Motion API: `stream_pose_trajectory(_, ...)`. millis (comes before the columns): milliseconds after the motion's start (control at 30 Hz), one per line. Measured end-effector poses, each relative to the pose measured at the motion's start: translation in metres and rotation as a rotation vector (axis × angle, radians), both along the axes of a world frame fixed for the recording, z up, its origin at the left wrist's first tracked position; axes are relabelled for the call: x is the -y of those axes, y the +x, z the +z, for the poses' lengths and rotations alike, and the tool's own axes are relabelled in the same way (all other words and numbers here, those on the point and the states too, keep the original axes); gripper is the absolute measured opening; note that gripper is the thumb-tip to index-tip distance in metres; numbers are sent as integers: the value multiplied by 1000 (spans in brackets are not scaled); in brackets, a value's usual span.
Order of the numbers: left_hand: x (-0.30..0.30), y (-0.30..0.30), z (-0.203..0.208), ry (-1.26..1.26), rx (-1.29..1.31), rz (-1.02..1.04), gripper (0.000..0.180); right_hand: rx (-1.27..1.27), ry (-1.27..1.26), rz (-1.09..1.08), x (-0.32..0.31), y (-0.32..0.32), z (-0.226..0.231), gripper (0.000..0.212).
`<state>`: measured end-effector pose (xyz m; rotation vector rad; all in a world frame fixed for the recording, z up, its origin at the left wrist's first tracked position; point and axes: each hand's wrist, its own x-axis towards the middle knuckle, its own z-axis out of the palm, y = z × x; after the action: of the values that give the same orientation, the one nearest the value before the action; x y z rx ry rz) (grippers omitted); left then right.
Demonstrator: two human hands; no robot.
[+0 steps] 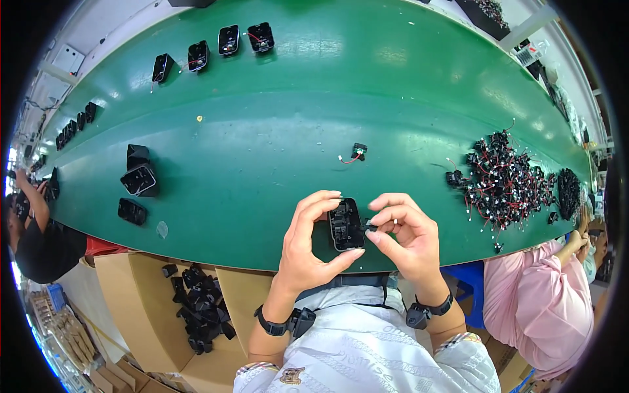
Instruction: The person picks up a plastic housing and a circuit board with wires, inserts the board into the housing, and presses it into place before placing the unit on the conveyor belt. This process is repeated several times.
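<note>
A black plastic housing with an open, ribbed inside stands near the table's front edge. My left hand grips it from the left, thumb at its near end and fingers at its far end. Just right of the housing, my right hand pinches a small black part between thumb and fingertips. How that part is shaped is too small to tell. Beyond the hands lies a small black module with a red wire and a white connector.
A heap of black modules with red wires lies at the right. Black housings stand at the left, several more at the far side. Below the edge, a cardboard box holds black parts. Co-workers sit left and right.
</note>
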<state>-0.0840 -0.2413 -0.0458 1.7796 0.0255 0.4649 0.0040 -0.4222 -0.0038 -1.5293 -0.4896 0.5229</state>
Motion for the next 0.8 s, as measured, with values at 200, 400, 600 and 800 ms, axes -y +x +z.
stream_pose_trajectory(200,0,5,10,147,-28,-9,71,-43,21,-87,-9,-7,9,40)
stream_pose_trajectory(400,3,5,2,113,38,-16,74,441,-126,-110,-9,-6,-3,27)
stream_pose_trajectory(600,-2,-2,0,-149,40,-80,75,621,-259,-21,-15,0,15,22)
stream_pose_trajectory(800,0,-5,-2,-509,49,-135,72,431,-156,-97,-11,-3,6,20)
